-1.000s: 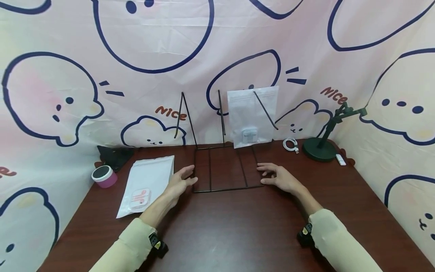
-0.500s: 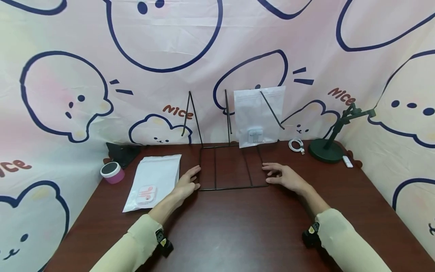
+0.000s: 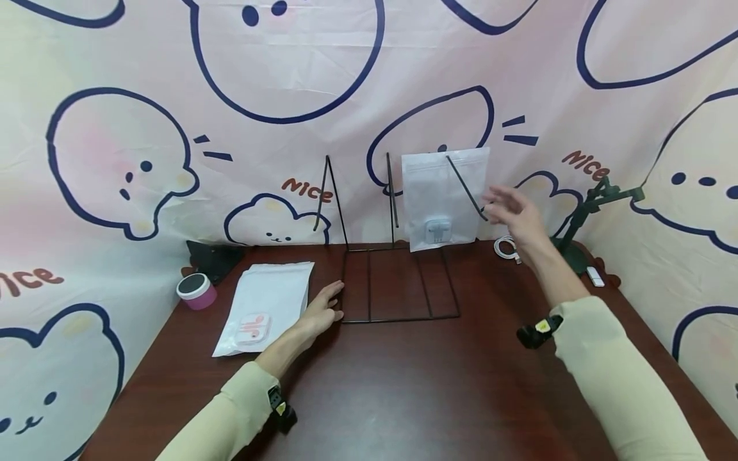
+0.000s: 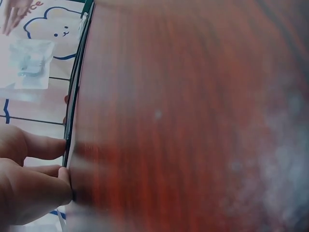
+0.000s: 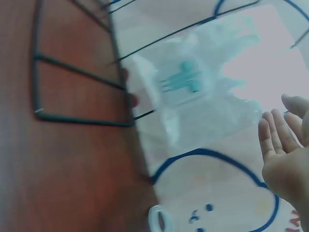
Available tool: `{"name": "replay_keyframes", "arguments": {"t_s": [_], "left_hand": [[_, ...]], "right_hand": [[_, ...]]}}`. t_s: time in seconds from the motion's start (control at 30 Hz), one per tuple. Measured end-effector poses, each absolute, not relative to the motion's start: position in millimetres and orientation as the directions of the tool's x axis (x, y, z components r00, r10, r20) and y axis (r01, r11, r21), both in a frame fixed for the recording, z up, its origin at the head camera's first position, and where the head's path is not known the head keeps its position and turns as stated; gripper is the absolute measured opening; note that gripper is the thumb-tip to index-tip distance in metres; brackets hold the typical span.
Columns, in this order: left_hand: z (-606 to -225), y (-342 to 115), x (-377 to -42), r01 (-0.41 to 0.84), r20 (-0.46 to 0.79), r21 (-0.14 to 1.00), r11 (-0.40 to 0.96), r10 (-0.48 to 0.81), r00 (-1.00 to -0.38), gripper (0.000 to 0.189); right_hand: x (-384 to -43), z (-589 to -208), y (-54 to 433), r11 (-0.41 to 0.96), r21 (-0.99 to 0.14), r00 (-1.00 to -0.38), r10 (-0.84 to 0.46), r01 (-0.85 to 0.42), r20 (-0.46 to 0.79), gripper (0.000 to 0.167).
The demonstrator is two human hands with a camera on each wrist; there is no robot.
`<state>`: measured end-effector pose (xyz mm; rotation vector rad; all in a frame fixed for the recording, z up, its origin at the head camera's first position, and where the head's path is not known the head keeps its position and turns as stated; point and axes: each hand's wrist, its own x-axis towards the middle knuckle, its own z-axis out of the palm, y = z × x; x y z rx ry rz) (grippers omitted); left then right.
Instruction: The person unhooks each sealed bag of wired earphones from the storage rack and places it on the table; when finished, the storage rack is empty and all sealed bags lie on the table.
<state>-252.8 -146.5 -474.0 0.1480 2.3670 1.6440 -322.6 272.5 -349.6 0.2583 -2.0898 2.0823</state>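
Note:
A black wire display rack (image 3: 399,320) stands at the back of the table, its hooks slanting forward. A white zip bag (image 3: 423,192) with a small clear case inside hangs on the right hook (image 3: 466,186). My left hand (image 3: 318,310) lies at the left side of the rack's base, fingertips against the wire, thumb apart. Raised beside the front end of the right hook is my right hand (image 3: 516,218), fingers extended and thumb apart; whether it touches the hook cannot be told. In the right wrist view that hand (image 5: 285,150) is near the bag (image 5: 207,92).
Another white bag (image 3: 282,288) with a pink earphone case lies left of the rack. A pink jar (image 3: 197,293) and a black pouch (image 3: 214,259) sit at far left. Right of the rack are a coiled white cable (image 3: 505,250), a green stand (image 3: 573,253) and a small white stick (image 3: 596,276).
My right hand has left the rack base's right side and risen to the front end of the right hook. The left hand stays at the base. The head view has swung slightly left.

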Motion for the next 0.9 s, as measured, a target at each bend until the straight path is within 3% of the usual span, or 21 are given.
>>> {"name": "replay_keyframes", "arguments": {"t_s": [0.37,0.63,0.9], "left_hand": [[-478,-154,-255,-0.055,-0.149,0.946,0.320,0.276,-0.950,0.074],[-475,-153,-255,-0.065,-0.159,0.942,0.329,0.268,-0.950,0.074],[-476,-153,-255,-0.060,-0.158,0.942,0.330,0.276,-0.948,0.074]], "right_hand": [[-337,-298,272,0.079,-0.979,-0.977,0.094,-0.186,0.193,0.062],[-345,-293,270,0.157,-0.979,-0.982,0.115,-0.132,0.151,0.062],[-346,-295,265,0.105,-0.984,-0.976,0.151,-0.145,0.160,0.056]]}}
